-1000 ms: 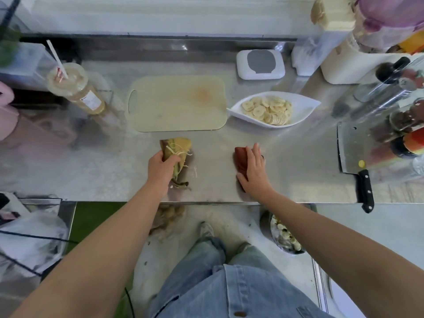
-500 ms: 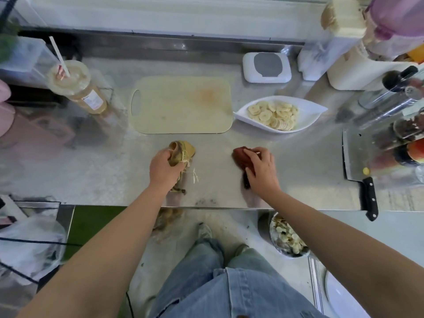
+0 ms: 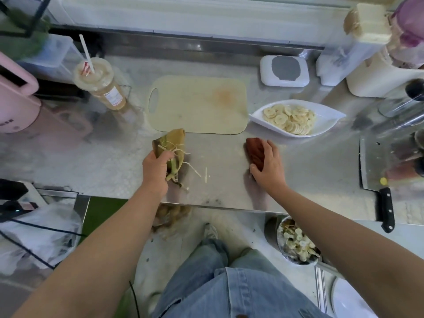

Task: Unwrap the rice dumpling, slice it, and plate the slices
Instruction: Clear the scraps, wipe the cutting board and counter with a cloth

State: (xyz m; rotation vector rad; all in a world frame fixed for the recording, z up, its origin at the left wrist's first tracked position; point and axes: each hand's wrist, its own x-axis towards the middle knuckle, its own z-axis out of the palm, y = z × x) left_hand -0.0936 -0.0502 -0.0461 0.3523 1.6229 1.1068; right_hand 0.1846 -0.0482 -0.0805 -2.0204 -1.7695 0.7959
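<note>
My left hand (image 3: pixel 156 167) grips a leaf-wrapped rice dumpling (image 3: pixel 172 143), olive green and tied with pale string whose loose ends trail onto the steel counter. It is held just in front of the pale cutting board (image 3: pixel 197 104). My right hand (image 3: pixel 269 166) rests over a reddish-brown oblong object (image 3: pixel 253 150) lying on the counter, fingers curled on it; I cannot tell what it is. A white leaf-shaped plate (image 3: pixel 330 115) holding several pale round slices stands to the right of the board.
A cleaver (image 3: pixel 376 171) with a black handle lies at the counter's right edge. An iced drink cup (image 3: pixel 98 83) with a straw stands at the back left, a white lidded box (image 3: pixel 284 71) at the back. Bottles crowd the far right. A bowl (image 3: pixel 296 242) of scraps sits below the counter.
My left hand has lifted and turned the dumpling toward the cutting board. My right hand has shifted on the reddish-brown object, now covering its near end with fingers curled.
</note>
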